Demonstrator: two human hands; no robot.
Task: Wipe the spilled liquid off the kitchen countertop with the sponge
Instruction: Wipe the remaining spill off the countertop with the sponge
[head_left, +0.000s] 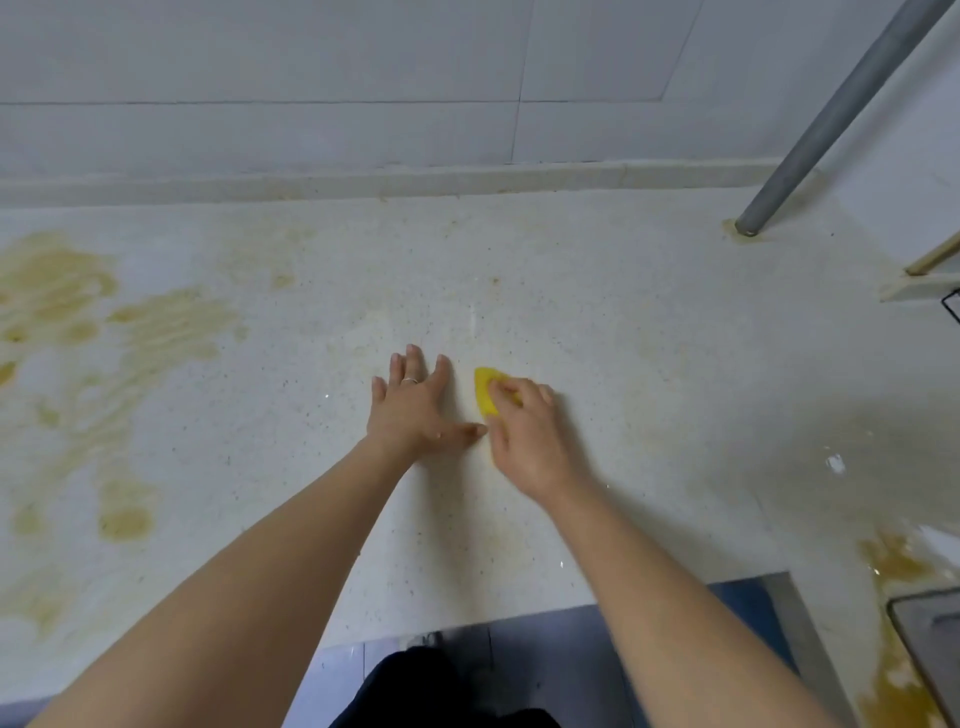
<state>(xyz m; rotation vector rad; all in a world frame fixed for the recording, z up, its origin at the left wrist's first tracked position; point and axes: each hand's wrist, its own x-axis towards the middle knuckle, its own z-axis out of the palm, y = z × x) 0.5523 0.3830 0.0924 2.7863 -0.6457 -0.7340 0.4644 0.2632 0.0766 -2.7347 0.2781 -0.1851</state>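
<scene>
A yellow sponge (485, 392) lies on the speckled white countertop (649, 364) near its middle. My right hand (524, 431) grips the sponge from the right, fingers curled over it, and covers most of it. Just left of it, my left hand (413, 410) rests flat on the counter with fingers spread and a ring on one finger; its thumb nearly touches my right hand. Brownish-yellow spilled liquid (104, 322) spreads in streaks and blotches over the counter's left side. More of the liquid (898, 561) pools at the right, near the counter's front.
A grey metal pipe (810, 140) rises at a slant from the counter's back right. A low backsplash ledge (415, 179) and tiled wall bound the back. A dark object's corner (930, 639) shows at the lower right. The counter's front edge (467, 629) drops to a blue floor.
</scene>
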